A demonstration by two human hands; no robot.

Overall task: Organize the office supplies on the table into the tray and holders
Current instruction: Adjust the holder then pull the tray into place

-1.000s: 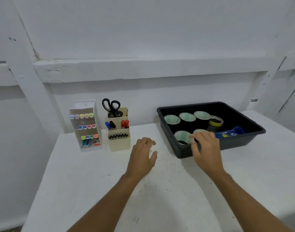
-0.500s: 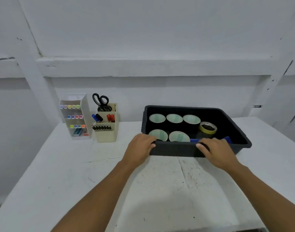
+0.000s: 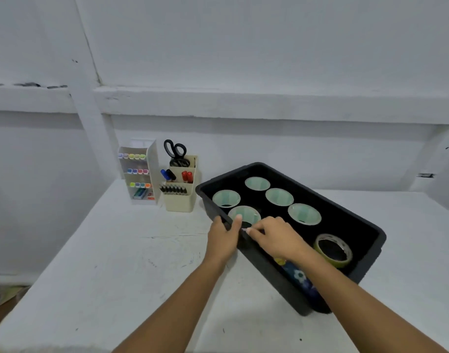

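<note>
Black tray (image 3: 371,242) sits on the white counter (image 3: 116,263), turned at an angle to the counter's edge.

Left hand (image 3: 223,239): grips the tray's near-left rim, thumb hooked over the rim to the inside, fingers on the outer wall.

Right hand (image 3: 276,238): reaches over the tray's near wall, fingers curled, fingertips down at the rim just beside the left thumb. Cannot tell whether it grips the rim or something small; the contact point is hidden.

Inside the tray:
- five tape rolls (image 3: 279,196) with pale green cores, lying flat in the far-left half; one partly hidden behind the left thumb.
- yellow tape roll (image 3: 333,250) in the near-right part, tilted against the wall.
- blue patterned item (image 3: 298,276) against the near wall, partly under the right forearm; blurred.

Left of the tray, near its far-left corner:
- beige holder (image 3: 180,200), upright, with black scissors (image 3: 176,152) handles-up in its back section, blue, black and red markers (image 3: 187,176) in the middle, and a row of black pens (image 3: 173,190) in front.
- white tiered holder (image 3: 152,171) beyond the beige one, farther from the tray, holding rows of coloured highlighters (image 3: 138,171).
</note>
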